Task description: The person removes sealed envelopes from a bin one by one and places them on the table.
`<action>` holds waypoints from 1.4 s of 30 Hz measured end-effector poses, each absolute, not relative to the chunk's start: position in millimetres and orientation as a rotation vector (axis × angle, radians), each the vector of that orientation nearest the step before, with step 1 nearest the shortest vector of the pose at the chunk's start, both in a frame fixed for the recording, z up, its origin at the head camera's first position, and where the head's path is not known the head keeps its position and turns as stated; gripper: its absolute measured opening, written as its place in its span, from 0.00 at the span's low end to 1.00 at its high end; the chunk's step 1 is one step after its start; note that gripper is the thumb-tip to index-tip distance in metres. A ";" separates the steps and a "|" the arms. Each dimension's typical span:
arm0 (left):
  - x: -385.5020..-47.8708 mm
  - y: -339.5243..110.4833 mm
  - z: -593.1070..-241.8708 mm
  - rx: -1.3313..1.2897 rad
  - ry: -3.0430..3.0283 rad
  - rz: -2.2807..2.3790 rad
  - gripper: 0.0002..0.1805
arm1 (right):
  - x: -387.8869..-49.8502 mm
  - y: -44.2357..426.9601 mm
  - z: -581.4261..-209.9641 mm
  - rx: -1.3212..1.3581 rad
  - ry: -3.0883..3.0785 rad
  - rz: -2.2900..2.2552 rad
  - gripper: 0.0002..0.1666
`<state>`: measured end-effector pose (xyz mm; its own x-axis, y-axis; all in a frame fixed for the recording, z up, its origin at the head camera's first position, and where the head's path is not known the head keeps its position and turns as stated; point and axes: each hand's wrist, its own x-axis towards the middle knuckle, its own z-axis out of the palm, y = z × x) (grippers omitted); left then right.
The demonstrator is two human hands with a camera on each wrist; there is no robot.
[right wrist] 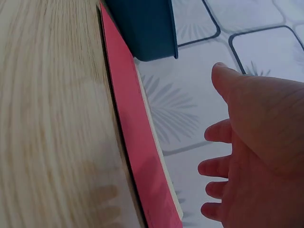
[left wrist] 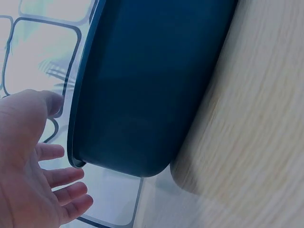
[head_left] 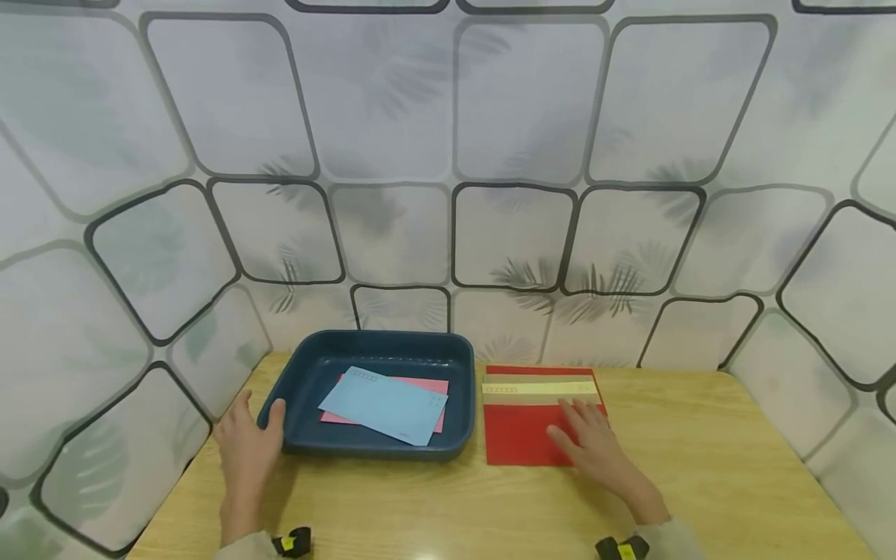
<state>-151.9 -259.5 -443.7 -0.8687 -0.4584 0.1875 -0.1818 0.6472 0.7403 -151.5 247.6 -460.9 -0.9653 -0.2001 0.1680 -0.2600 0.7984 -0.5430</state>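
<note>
A dark blue tray [head_left: 301, 389] holds a light blue envelope [head_left: 385, 404] lying askew over a pink one [head_left: 434, 385]. At the tray's left side is the left hand [head_left: 248, 447], fingers spread; in the left wrist view this hand [left wrist: 33, 166] is beside the tray wall [left wrist: 142, 95], its fingers relaxed. Right of the tray lies a red sheet or envelope [head_left: 521, 435] with a pale yellow piece [head_left: 532, 388] and a tan piece [head_left: 518, 399] across its upper part. The right hand [head_left: 598, 447] hovers over its right part, and in the right wrist view the hand [right wrist: 261, 142] holds nothing.
The light wood table [head_left: 700, 451] extends in front of the tray and to the right. A patterned wall covering [head_left: 392, 233] rises behind the table and along both sides. Dark bands sit on both wrists.
</note>
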 end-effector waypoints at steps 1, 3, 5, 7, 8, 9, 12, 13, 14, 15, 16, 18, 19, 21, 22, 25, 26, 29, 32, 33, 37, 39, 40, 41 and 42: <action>-151.8 -259.0 -443.3 0.495 -2.516 -1.065 0.40 | -152.8 245.0 -459.6 0.376 -2.888 0.892 0.38; -151.2 -258.2 -442.5 0.470 -2.531 -1.050 0.41 | -155.3 239.9 -457.6 0.391 -2.898 0.897 0.40; -150.5 -257.3 -441.8 0.453 -2.551 -1.039 0.41 | -157.3 235.3 -456.2 0.404 -2.903 0.897 0.41; -150.3 -256.4 -440.9 0.437 -2.579 -1.032 0.42 | -158.4 231.0 -455.1 0.424 -2.902 0.900 0.41; -150.2 -255.9 -440.5 0.435 -2.592 -1.028 0.43 | -159.3 229.0 -454.9 0.436 -2.900 0.896 0.41; -150.3 -255.7 -440.6 0.430 -2.605 -1.018 0.43 | -159.9 226.9 -454.5 0.447 -2.899 0.892 0.41; -151.3 -255.8 -441.5 0.426 -2.663 -0.992 0.43 | -162.1 219.4 -452.6 0.474 -2.908 0.890 0.42; -151.9 -255.8 -442.2 0.429 -2.678 -0.989 0.43 | -163.1 216.2 -451.8 0.480 -2.920 0.892 0.43; -152.3 -255.8 -442.8 0.431 -2.693 -0.985 0.42 | -164.2 212.7 -450.9 0.487 -2.933 0.888 0.44; -152.8 -256.1 -443.6 0.430 -2.704 -0.982 0.41 | -165.6 208.6 -449.6 0.497 -2.947 0.884 0.44; -153.0 -256.2 -443.9 0.432 -2.712 -0.988 0.40 | -167.3 204.1 -448.1 0.512 -2.960 0.876 0.45; -153.5 -256.6 -444.5 0.442 -2.718 -1.002 0.38 | -171.4 193.5 -444.2 0.554 -2.979 0.856 0.45; -153.5 -256.8 -444.7 0.445 -2.717 -1.007 0.37 | -173.7 187.9 -441.9 0.585 -2.981 0.841 0.45; -153.9 -257.2 -445.1 0.450 -2.717 -1.020 0.37 | -178.7 176.3 -437.3 0.647 -2.975 0.814 0.44; -153.9 -257.4 -445.2 0.453 -2.717 -1.029 0.37 | -181.0 170.6 -434.8 0.679 -2.972 0.794 0.44; -154.0 -257.9 -446.4 0.450 -2.722 -1.052 0.37 | -187.1 155.0 -429.8 0.757 -2.982 0.714 0.43; -154.1 -257.9 -446.7 0.452 -2.724 -1.061 0.37 | -188.7 150.4 -428.8 0.775 -2.990 0.688 0.43; -154.2 -258.1 -448.8 0.452 -2.730 -1.078 0.37 | -192.9 138.1 -428.1 0.812 -3.018 0.608 0.44; -154.6 -258.0 -450.3 0.456 -2.735 -1.089 0.37 | -196.4 128.2 -428.6 0.815 -3.042 0.562 0.44; -154.7 -258.0 -450.6 0.457 -2.735 -1.093 0.37 | -197.2 125.4 -428.5 0.812 -3.047 0.546 0.45; -154.9 -258.2 -450.0 0.451 -2.721 -1.094 0.37 | -200.8 116.9 -428.3 0.818 -3.037 0.503 0.46; -155.1 -258.6 -449.6 0.447 -2.715 -1.093 0.37 | -203.0 113.2 -428.7 0.838 -3.023 0.477 0.46; -155.2 -258.7 -449.7 0.444 -2.713 -1.089 0.37 | -203.9 111.5 -428.8 0.850 -3.016 0.463 0.45; -155.1 -258.7 -449.7 0.443 -2.714 -1.089 0.37 | -204.7 109.6 -428.8 0.861 -3.015 0.448 0.45; -155.0 -258.7 -449.8 0.442 -2.716 -1.090 0.37 | -205.5 107.7 -429.0 0.872 -3.013 0.434 0.45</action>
<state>-155.0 -258.7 -449.8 -0.9394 -0.3381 0.0566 -0.2052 0.6868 0.6973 -205.5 107.7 -429.0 -0.8480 -0.5274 0.0515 -0.5205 0.8108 -0.2676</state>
